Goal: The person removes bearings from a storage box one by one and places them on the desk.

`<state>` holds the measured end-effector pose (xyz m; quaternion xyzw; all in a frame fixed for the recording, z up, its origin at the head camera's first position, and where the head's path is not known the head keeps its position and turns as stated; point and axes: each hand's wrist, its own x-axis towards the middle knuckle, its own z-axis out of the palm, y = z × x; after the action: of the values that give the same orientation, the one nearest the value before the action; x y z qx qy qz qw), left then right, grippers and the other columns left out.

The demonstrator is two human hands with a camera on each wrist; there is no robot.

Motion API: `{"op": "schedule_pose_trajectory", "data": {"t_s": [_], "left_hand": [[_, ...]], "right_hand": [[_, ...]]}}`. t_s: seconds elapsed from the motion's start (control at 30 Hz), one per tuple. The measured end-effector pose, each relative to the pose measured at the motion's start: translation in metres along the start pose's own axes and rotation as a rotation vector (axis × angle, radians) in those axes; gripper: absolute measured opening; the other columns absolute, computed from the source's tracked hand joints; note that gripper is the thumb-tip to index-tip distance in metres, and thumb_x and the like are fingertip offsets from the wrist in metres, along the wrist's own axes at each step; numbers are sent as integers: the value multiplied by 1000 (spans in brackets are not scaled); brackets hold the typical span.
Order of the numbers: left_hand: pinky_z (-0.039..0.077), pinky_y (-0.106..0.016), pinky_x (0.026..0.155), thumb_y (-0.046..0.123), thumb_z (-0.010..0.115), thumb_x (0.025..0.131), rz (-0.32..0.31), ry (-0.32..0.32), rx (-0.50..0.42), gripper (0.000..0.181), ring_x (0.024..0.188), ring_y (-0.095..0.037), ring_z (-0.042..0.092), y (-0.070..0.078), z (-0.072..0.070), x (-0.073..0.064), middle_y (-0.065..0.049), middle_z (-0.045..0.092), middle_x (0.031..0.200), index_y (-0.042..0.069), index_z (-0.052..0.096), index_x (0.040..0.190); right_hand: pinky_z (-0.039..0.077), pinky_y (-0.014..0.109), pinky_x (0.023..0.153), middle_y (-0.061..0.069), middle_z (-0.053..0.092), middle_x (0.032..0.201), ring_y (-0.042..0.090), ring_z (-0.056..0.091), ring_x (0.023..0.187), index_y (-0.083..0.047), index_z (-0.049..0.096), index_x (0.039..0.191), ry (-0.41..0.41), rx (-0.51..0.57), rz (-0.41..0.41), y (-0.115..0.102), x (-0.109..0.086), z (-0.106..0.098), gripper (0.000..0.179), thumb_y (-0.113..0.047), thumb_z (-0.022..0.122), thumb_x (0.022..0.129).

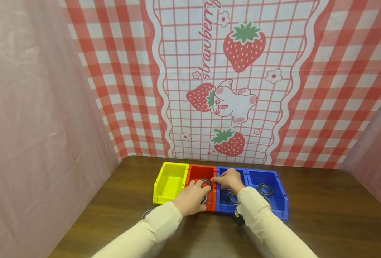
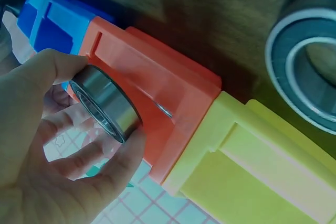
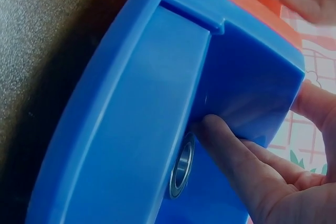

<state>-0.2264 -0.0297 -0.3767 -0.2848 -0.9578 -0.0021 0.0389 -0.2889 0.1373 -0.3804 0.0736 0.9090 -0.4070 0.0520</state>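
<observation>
In the head view my left hand [image 1: 190,199] is over the front of the red bin [image 1: 211,204]. Its thumb and fingertips hold a ball bearing [image 2: 107,103] by the rim, tilted, as the left wrist view shows. Another bearing [image 1: 206,182] lies further back in the red bin, partly covered by fingers. My right hand [image 1: 231,179] reaches into the left blue bin [image 3: 126,98], fingers inside and another digit across the side wall by the red bin, gripping that wall. A bearing [image 3: 182,166] lies in this bin below the fingers, untouched.
A yellow bin [image 1: 171,182] stands at the row's left end. At the right end, another blue bin [image 1: 279,204] contains bearings [image 1: 264,190]. One loose bearing [image 1: 146,214] lies on the wooden table [image 1: 113,211] beside the left sleeve. A checked cloth [image 1: 132,89] hangs behind.
</observation>
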Motion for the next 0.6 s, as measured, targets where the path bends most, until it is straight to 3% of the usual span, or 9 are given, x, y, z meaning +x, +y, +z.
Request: {"op": "schedule_pose_trajectory", "data": {"t_s": [0.13, 0.3, 0.6], "left_hand": [[57, -36, 84, 35, 77, 79, 9, 1, -15, 51, 106, -27, 59, -1, 0, -11, -11, 58, 124, 20, 57, 123], [57, -30, 74, 32, 78, 78, 59, 16, 13, 45, 90, -21, 56, -3, 3, -24, -8, 60, 109, 20, 58, 116], [53, -23, 73, 30, 78, 78, 112, -59, 24, 46, 84, -17, 52, -4, 8, -39, -4, 57, 105, 21, 58, 118]], "right_hand": [[58, 37, 72, 18, 73, 83, 24, 73, 71, 6, 71, 99, 1, -15, -9, 0, -1, 1, 43, -30, 77, 78], [57, 37, 72, 16, 73, 79, 24, 73, 69, 5, 71, 97, 4, -24, -11, 2, -1, 2, 40, -30, 77, 78], [56, 36, 70, 15, 73, 79, 25, 73, 71, 4, 72, 93, 9, -40, -41, 2, -2, 1, 39, -31, 77, 79]]}}
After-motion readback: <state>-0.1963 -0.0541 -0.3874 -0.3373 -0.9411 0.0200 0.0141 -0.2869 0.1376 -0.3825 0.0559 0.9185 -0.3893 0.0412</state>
